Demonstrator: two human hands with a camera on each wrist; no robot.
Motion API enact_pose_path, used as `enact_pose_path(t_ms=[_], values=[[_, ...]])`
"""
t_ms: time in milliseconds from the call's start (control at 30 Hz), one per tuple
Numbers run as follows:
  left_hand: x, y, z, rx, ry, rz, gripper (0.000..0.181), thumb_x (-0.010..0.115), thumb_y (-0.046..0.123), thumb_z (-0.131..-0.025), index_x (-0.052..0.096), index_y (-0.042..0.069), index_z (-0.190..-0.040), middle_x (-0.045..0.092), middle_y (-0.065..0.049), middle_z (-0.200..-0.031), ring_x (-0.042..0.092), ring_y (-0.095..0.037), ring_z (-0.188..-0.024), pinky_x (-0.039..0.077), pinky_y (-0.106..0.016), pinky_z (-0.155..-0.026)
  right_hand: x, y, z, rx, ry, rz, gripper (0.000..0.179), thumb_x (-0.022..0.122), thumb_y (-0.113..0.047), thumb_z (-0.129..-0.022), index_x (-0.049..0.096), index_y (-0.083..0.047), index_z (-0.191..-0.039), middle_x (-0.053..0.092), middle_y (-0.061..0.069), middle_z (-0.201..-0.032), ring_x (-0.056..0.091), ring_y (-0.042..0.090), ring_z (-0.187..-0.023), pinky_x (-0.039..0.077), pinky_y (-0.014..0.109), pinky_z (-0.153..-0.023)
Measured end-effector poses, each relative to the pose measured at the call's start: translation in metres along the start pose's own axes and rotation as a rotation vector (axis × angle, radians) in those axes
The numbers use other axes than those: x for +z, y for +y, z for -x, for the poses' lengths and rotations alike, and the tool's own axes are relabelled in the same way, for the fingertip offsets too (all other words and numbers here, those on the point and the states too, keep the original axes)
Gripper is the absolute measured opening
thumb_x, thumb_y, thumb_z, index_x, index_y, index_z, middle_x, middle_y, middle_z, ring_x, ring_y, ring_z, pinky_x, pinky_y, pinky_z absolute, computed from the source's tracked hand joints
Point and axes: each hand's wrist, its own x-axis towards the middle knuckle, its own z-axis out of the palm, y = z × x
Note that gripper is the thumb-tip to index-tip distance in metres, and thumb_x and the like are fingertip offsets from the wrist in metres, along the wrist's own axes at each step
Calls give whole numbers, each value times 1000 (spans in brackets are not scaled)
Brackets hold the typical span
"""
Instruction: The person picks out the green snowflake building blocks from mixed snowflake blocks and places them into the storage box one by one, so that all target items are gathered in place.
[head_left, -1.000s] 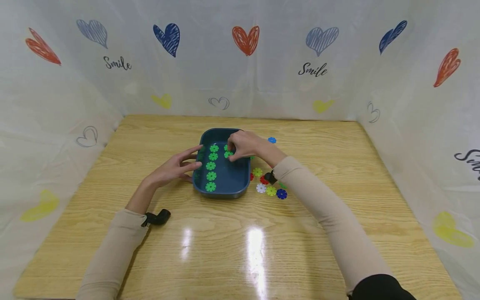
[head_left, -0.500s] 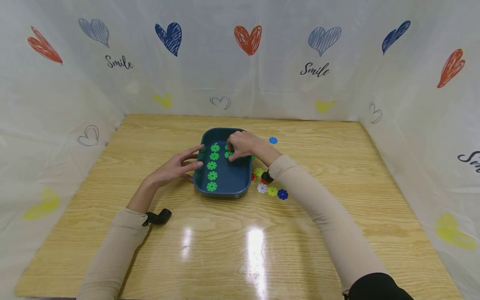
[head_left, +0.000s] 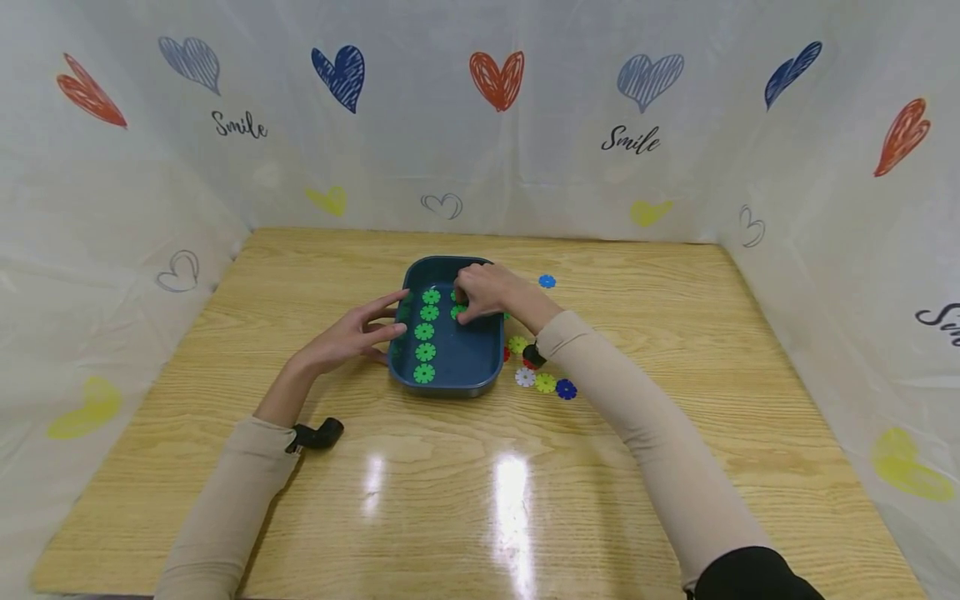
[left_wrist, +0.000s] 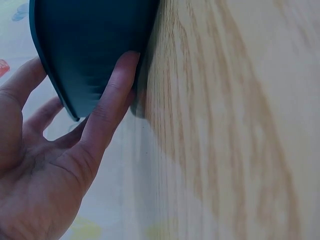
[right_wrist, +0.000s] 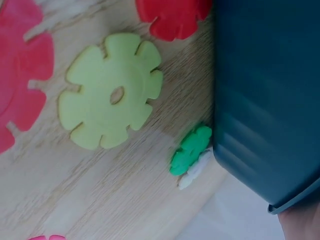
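A dark blue tray (head_left: 459,358) stands on the table with a column of green flower-shaped discs (head_left: 424,332) along its left side. My left hand (head_left: 347,337) rests against the tray's left wall, fingers mostly extended; the left wrist view shows one finger on the outer wall and others at the rim. Inside the tray at the upper right, my right hand (head_left: 487,287) has curled fingers and thumb at a green flower-shaped disc (head_left: 457,312), seemingly pinching it. Another green disc shows partly just above it. The contact is hidden in the right wrist view.
Loose flower discs lie right of the tray: white (head_left: 525,377), yellow (head_left: 545,383), dark blue (head_left: 566,389) and red, some under the right forearm. A light blue disc (head_left: 547,282) lies farther back. Wall sheets with hearts border the wooden table (head_left: 637,275).
The right hand stays at the upper right of the tray, and the disc at its thumb has shifted very slightly toward the near side. The left hand has not moved noticeably.
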Motion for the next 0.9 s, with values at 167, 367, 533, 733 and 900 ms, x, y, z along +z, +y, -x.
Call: enact_pose_path(t_ms=[167,367,533,733,900], values=[[1,0,-2,4,-6,-2,67,55,31,-102,19,25,-158,25,-17,-159,44,-45,-134,60,-46,-82,-2,2,7,-27,36,-63,40,72,-39,-86,72,-9,-113,65,7,-109,61,18,-93,54,33,-84],[1,0,0,-8,8,-14,67,55,32,-101,19,28,-158,24,-16,-160,43,-44,-135,60,-46,-83,-14,3,20,-55,101,-128,29,66,-24,-93,71,-6,-115,64,9,-110,62,21,-99,53,34,-89],[2,0,1,-13,18,-28,66,55,32,-101,20,29,-157,24,-15,-160,43,-44,-135,60,-45,-83,-20,5,32,-76,186,-151,23,65,-21,-94,72,-6,-110,65,9,-108,62,21,-97,53,34,-88],[2,-1,0,-10,22,-44,66,55,32,-101,20,29,-157,24,-16,-160,44,-44,-134,60,-45,-82,-23,13,49,-47,303,-184,22,63,-21,-95,70,-8,-111,64,8,-111,63,21,-101,53,34,-91],[3,-1,-1,-8,25,-51,66,55,33,-101,20,29,-157,25,-16,-160,45,-44,-134,60,-45,-82,-21,24,66,5,387,-205,24,62,-23,-96,68,-7,-112,67,8,-110,64,22,-99,54,35,-88]])
